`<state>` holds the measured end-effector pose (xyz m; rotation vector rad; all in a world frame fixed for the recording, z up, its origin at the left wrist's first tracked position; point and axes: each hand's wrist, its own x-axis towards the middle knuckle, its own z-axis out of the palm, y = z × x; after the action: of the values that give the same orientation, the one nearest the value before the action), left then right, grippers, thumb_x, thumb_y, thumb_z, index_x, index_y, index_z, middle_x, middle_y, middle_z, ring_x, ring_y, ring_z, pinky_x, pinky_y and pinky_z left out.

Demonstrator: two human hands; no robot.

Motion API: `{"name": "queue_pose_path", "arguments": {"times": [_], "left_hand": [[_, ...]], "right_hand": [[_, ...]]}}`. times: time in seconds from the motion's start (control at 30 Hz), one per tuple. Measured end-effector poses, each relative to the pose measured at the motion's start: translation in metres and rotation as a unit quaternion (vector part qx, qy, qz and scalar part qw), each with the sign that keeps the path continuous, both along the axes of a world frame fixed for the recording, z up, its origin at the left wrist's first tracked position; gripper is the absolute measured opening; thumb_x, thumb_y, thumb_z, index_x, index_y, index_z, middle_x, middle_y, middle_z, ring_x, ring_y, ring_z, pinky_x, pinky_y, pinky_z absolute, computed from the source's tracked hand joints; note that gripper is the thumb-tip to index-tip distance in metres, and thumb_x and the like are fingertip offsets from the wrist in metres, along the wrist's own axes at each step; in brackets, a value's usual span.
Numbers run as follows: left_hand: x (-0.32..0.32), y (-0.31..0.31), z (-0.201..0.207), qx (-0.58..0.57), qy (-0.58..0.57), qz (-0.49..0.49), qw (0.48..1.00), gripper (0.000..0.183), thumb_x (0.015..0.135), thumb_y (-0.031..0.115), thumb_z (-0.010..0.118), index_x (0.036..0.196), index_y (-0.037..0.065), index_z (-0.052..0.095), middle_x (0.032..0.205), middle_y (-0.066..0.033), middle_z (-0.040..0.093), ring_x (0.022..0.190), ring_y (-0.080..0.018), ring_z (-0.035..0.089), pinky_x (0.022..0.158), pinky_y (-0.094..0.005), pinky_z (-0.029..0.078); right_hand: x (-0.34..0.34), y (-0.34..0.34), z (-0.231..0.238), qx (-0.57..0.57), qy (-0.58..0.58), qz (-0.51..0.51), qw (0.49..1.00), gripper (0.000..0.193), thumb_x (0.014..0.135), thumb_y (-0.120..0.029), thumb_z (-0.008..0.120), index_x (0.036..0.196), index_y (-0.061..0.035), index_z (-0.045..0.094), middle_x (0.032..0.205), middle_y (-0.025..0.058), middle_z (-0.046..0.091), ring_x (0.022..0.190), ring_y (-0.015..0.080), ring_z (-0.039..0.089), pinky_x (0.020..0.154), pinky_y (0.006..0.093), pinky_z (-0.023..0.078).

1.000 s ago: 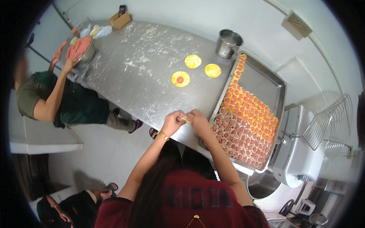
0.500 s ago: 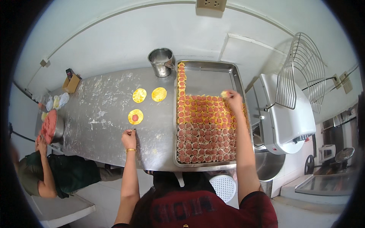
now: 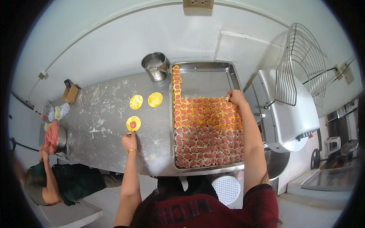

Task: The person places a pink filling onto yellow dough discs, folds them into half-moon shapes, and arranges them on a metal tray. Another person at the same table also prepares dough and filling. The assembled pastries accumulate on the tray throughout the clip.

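My left hand point(image 3: 129, 141) is closed at the near edge of a round yellow wrapper point(image 3: 137, 123) with a lump of pink meat filling point(image 3: 133, 124) in its middle. A small dark bit shows at its fingertips, too small to name. Pinched in my right hand point(image 3: 237, 97) is a small yellow dumpling point(image 3: 227, 99), mostly hidden by the fingers, at the right end of the top full row in a steel tray point(image 3: 205, 80). Rows of open-topped meat dumplings point(image 3: 207, 148) fill the tray's near part, yellow-skinned ones beyond paler ones. One column point(image 3: 176, 81) runs up its left side.
Two bare yellow wrappers point(image 3: 154, 99) lie on the floured steel table point(image 3: 102, 117). Behind them stands a steel pitcher point(image 3: 155, 67). A white mixer point(image 3: 289, 114) with a wire guard is right of the tray. At far left, another person's hands point(image 3: 44, 154) touch a bowl of pink meat point(image 3: 53, 137).
My right hand has come slightly nearer, down to the row's end with the dumpling. My left hand has moved up to the filled wrapper's edge. The whole view has shifted a little.
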<state>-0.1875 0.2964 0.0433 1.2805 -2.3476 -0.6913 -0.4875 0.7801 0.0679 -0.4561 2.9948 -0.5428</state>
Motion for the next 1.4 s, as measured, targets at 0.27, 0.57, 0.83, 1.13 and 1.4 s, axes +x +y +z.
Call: {"name": "queue_pose_path", "arguments": {"times": [0.27,0.57,0.83,1.13,1.4], "left_hand": [[-0.001,-0.001,-0.004,0.005,0.005,0.004,1.000,0.029,0.070,0.024,0.074,0.084,0.000,0.066,0.079,-0.0160,0.066,0.074,-0.0329,0.064,0.066,-0.0409,0.049],[-0.003,-0.005,-0.015,-0.014,0.061,-0.038,0.997,0.029,0.072,0.022,0.073,0.081,-0.004,0.064,0.074,-0.0180,0.066,0.070,-0.0325,0.064,0.064,-0.0402,0.048],[-0.009,0.001,-0.004,-0.014,0.029,-0.029,0.999,0.029,0.073,0.025,0.072,0.079,-0.003,0.066,0.076,-0.0174,0.067,0.071,-0.0305,0.065,0.067,-0.0394,0.049],[-0.008,-0.020,-0.035,-0.079,0.029,-0.065,0.994,0.031,0.078,0.026,0.060,0.079,-0.005,0.066,0.070,-0.0227,0.064,0.067,-0.0363,0.065,0.063,-0.0442,0.049],[0.091,0.013,-0.049,0.129,0.122,-0.078,0.981,0.015,0.077,0.013,0.062,0.074,-0.001,0.059,0.063,-0.0098,0.063,0.057,-0.0158,0.060,0.056,-0.0298,0.048]], "right_hand": [[0.012,0.000,0.007,-0.063,-0.007,0.038,0.997,0.016,0.068,-0.004,0.057,0.080,-0.0047,0.068,0.077,0.0189,0.064,0.077,0.0355,0.062,0.071,0.0404,0.050],[0.018,-0.002,0.019,-0.083,-0.096,0.010,0.992,0.013,0.070,-0.005,0.056,0.076,0.0003,0.066,0.074,0.0219,0.063,0.070,0.0338,0.062,0.064,0.0396,0.048],[0.018,-0.001,0.016,-0.104,-0.073,0.005,0.992,0.018,0.069,-0.011,0.065,0.083,-0.0004,0.069,0.085,0.0196,0.067,0.081,0.0338,0.065,0.073,0.0391,0.052],[0.012,-0.004,0.013,-0.068,-0.112,-0.014,0.991,0.020,0.071,-0.009,0.065,0.089,-0.0030,0.070,0.089,0.0195,0.067,0.084,0.0331,0.065,0.074,0.0384,0.052],[0.008,0.005,-0.005,-0.087,-0.046,-0.016,0.995,0.029,0.071,0.000,0.052,0.092,-0.0049,0.071,0.078,0.0154,0.068,0.071,0.0229,0.065,0.065,0.0320,0.050]]}}
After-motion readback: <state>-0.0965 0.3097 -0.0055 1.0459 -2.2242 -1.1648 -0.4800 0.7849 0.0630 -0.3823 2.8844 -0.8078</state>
